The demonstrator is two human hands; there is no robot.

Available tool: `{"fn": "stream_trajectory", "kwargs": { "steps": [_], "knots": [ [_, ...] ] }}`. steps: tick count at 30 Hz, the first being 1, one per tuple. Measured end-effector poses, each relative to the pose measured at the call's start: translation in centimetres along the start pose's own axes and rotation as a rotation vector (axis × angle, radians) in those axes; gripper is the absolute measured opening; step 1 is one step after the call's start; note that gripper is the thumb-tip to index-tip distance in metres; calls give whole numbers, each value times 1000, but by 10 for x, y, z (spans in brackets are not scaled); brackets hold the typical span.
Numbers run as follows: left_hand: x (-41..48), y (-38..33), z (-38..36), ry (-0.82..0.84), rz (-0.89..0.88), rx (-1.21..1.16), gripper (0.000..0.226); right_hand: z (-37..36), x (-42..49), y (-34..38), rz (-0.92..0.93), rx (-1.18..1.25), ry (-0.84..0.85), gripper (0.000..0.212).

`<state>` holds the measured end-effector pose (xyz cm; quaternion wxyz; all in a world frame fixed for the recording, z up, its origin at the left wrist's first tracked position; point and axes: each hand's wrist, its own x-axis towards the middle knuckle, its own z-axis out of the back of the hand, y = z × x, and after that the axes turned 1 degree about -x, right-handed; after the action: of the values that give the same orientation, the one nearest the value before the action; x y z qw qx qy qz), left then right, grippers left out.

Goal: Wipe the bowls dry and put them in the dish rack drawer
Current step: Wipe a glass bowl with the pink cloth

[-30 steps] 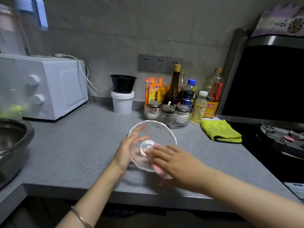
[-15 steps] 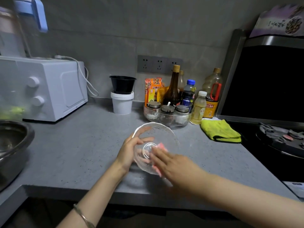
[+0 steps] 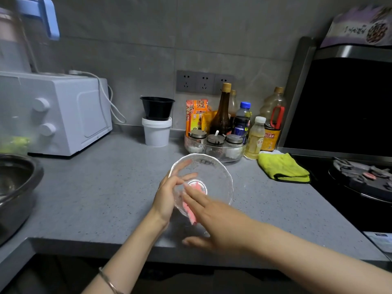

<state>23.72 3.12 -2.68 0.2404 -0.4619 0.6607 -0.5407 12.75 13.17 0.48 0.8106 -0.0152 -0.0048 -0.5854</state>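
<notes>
Head view | I am seeing the left hand [image 3: 167, 196] gripping the glass bowl [image 3: 214, 172] tilted above the table [image 3: 95, 187], underside exposed | right hand [image 3: 220, 225], fingers flat, is pressing pink cloth [image 3: 189, 211] against it to dry it.

Pink cloth [image 3: 189, 211] under right hand [image 3: 214, 221], against glass bowl [image 3: 214, 172]

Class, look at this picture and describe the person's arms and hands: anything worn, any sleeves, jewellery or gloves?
Both forearms are bare to the frame's edge, with no sleeves in view. The left hand and right hand wear no gloves, and no rings show. The only thing worn is a thin metal bangle round the left wrist.
</notes>
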Motion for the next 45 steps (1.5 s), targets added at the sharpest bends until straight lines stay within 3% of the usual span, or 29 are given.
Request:
{"fn": "stream_trajectory", "kwargs": {
  "steps": [6, 13, 18, 21, 24, 26, 29, 32, 35, 38, 39, 42, 45],
  "knots": [
    [-4, -6, 0, -54, -4, -38, 46, -11, 23, -20, -50, -187, -113, 97],
    [-1, -3, 9, -102, 67, -44, 42, -12, 26, -20, 103, 42, -264, 38],
    [-3, -11, 17, 62, 227, -3, 41, 14, 24, -35, 69, 419, -212, 19],
    [-9, -19, 15, 130, 190, 97, 35, 39, 15, -41, 39, 767, -183, 16],
    [-8, -18, 16, 175, 56, 142, 75, 57, 6, -44, -12, 1018, -217, 18],
    [-7, -17, 19, 150, -18, 119, 80, 61, 6, -47, -63, 1184, -281, 19],
    [-7, -12, 19, 112, -48, 45, 61, 59, 10, -51, -176, 1380, -306, 28],
    [-8, -12, 16, 55, -28, -106, 70, 50, 13, -52, -287, 1442, -381, 35],
    [-8, -12, 16, -75, 6, -196, 47, 44, 13, -53, -347, 1352, -732, 23],
    [-8, -14, 9, -216, 25, -298, 38, 48, 7, -37, -174, 1159, -1015, 22],
    [-6, -13, 7, -272, 27, -314, 38, 48, 7, -29, -85, 1062, -1005, 29],
    [-6, -14, -3, -333, 82, -384, 33, 29, 16, -7, 53, 660, -726, 48],
    [-9, -13, -7, -382, 127, -424, 34, 6, 24, -9, 61, 242, -750, 52]
  ]
}}
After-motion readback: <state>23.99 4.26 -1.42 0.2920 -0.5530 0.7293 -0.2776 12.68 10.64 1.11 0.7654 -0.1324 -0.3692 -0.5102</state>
